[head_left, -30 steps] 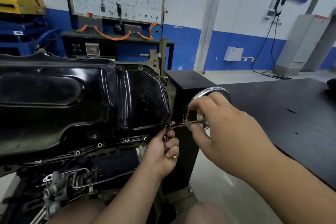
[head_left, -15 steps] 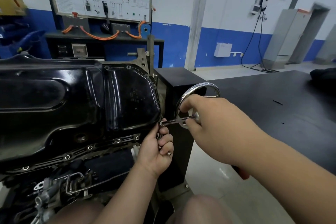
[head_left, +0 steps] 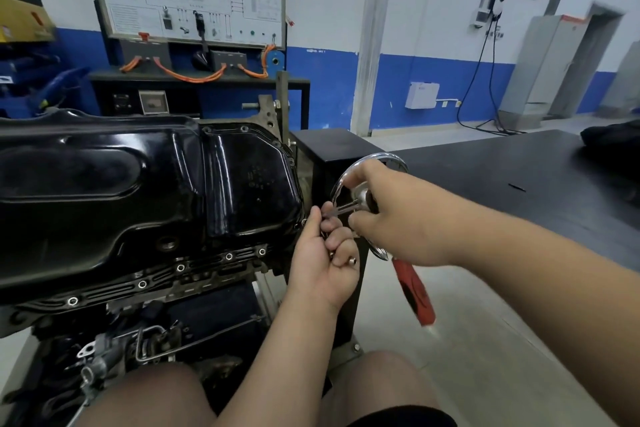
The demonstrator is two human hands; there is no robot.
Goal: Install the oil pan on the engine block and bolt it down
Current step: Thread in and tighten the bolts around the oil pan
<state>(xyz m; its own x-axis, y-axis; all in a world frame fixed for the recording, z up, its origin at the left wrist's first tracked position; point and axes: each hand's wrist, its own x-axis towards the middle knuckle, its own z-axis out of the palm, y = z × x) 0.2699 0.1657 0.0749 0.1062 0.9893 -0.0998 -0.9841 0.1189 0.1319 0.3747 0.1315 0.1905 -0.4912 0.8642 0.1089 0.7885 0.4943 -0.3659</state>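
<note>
The black oil pan (head_left: pixel 145 184) lies on the engine block (head_left: pixel 194 282), which is mounted on a stand. Several bolts (head_left: pixel 180 268) sit in the pan's front flange. My left hand (head_left: pixel 320 267) is at the pan's right front corner, its fingers pinching the thin metal extension bar (head_left: pixel 341 209) there. A small bolt (head_left: pixel 352 261) shows between its curled fingers. My right hand (head_left: pixel 398 218) grips the ratchet at its chrome head (head_left: pixel 362 198). The red handle (head_left: pixel 414 291) slants down below that hand. The socket end at the pan's corner is hidden by my left hand.
A chrome handwheel (head_left: pixel 381 159) on the stand's black box (head_left: pixel 332 149) sits right behind my right hand. A black tabletop (head_left: pixel 519 177) stretches to the right. A training board with orange cables (head_left: pixel 194 73) stands behind the engine. My knees are at the bottom edge.
My right hand has turned the ratchet, so the red handle has swung down into view below it. My left hand stays at the pan's corner.
</note>
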